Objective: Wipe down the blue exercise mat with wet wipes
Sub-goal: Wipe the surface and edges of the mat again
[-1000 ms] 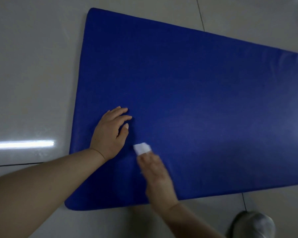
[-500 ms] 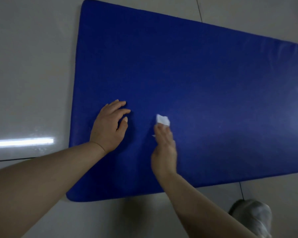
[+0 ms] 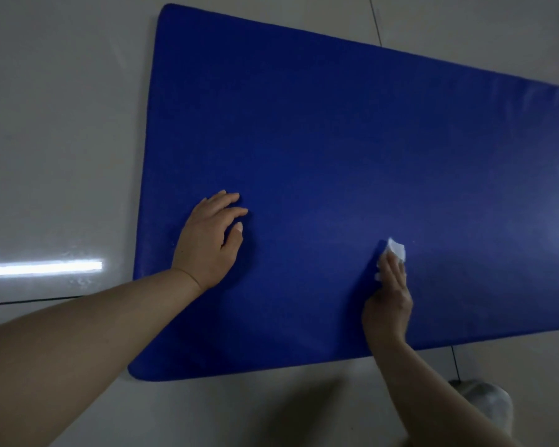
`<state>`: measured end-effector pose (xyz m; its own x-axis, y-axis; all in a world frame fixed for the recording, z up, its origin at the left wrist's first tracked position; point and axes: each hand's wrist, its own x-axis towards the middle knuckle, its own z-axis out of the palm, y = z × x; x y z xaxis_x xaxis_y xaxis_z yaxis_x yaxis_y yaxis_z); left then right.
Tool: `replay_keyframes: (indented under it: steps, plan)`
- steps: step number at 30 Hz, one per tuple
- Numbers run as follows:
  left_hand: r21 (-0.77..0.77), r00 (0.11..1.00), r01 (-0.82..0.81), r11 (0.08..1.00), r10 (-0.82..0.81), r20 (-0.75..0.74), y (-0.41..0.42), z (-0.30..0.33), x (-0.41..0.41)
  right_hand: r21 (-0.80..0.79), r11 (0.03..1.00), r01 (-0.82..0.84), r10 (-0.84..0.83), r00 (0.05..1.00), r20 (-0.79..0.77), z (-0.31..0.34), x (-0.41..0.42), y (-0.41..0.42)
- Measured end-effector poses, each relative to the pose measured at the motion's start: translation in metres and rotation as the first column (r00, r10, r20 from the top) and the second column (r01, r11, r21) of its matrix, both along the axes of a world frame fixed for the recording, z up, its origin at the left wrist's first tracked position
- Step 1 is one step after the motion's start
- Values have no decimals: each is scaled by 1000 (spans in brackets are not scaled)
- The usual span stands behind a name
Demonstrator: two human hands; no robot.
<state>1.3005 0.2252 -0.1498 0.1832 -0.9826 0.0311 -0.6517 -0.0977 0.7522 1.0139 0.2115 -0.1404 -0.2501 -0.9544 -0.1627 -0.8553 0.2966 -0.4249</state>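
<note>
Blue mat (image 3: 336, 140) on tiled floor (image 3: 62, 124), shoe (image 3: 488, 401) beside.

Head view, looking down. A blue exercise mat (image 3: 336, 156) lies flat on a glossy pale tiled floor (image 3: 62, 124), its long axis running toward the right edge of the frame, with 2 rounded corners visible at its left end. The left hand (image 3: 207, 240) rests palm-down on the mat near that left end, fingers loosely bent and slightly spread. The right hand (image 3: 389, 301) lies farther right, near the mat's near edge, its straight fingers pressing a small white wet wipe (image 3: 396, 248) against the surface. A bright strip of reflected light (image 3: 42, 267) marks the floor at left. A grey shoe (image 3: 484, 401) shows at lower right.
</note>
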Motion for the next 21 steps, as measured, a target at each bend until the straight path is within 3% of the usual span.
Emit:
replay_keyframes:
  steps: [4,6,9,12,14,16,19,21]
  plan:
    - [-3,1000,-4,1000,4,8,0,-2,0,-17,974,-225,225,974,-8,-7,55,42]
    - [1,1000,-6,1000,6,-4,-1,-1,-1,-78,897,-435,439,897,53,-4,91,66]
    - [0,999,-19,1000,19,-31,-2,1,-2,-35,614,-788,789,613,47,-1,136,96]
    - [4,997,-32,999,32,-63,-2,2,-2,-35,271,-962,961,272,-51,-13,131,103]
    - [0,998,-25,1000,25,-63,-2,2,-1,-9,201,-980,974,201,-105,-9,106,88]
    - [-3,999,-16,1000,16,-44,-1,1,0,-9,281,-960,944,279,-177,3,77,64]
    - [-9,1000,-15,1000,15,-22,-1,-1,-1,-67,664,-745,736,667,-119,10,34,31]
    - [-17,1000,-17,1000,17,0,-2,-2,-2,2,803,-595,593,801,-84,11,26,23]
